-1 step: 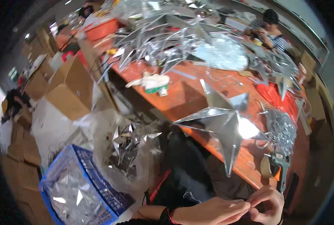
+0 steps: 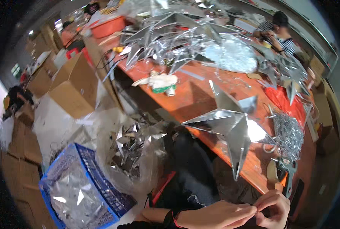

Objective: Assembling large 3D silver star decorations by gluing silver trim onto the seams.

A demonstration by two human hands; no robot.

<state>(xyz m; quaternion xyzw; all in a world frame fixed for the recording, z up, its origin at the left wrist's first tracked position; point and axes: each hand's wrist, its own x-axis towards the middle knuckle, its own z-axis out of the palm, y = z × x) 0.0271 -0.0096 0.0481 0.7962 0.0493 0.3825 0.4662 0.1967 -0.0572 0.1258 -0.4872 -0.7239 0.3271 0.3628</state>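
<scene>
At the bottom right, my left hand (image 2: pixel 217 214) and my right hand (image 2: pixel 276 209) meet at the fingertips. Both sets of fingers are closed in a pinch, and whatever is between them is too small or hidden to make out. A large silver foil star (image 2: pixel 231 118) lies on the near part of the orange-red table (image 2: pixel 185 95), one point jutting past the edge. Just beyond my right hand are a dark grey glue gun (image 2: pixel 289 173) with an orange part and a roll of tape (image 2: pixel 272 171). Behind them sits a bundle of silver tinsel cord (image 2: pixel 288 131).
More silver stars (image 2: pixel 170 38) are heaped across the far table, near a white glove (image 2: pixel 160 82) and a red plastic bag (image 2: pixel 284 101). A blue crate (image 2: pixel 101 183) and a clear bag of foil pieces (image 2: pixel 135 152) stand at left. A co-worker (image 2: pixel 280 32) sits at the far right.
The view has shifted slightly, so the table and star appear a little farther right. My hands stay pinched together in almost the same place.
</scene>
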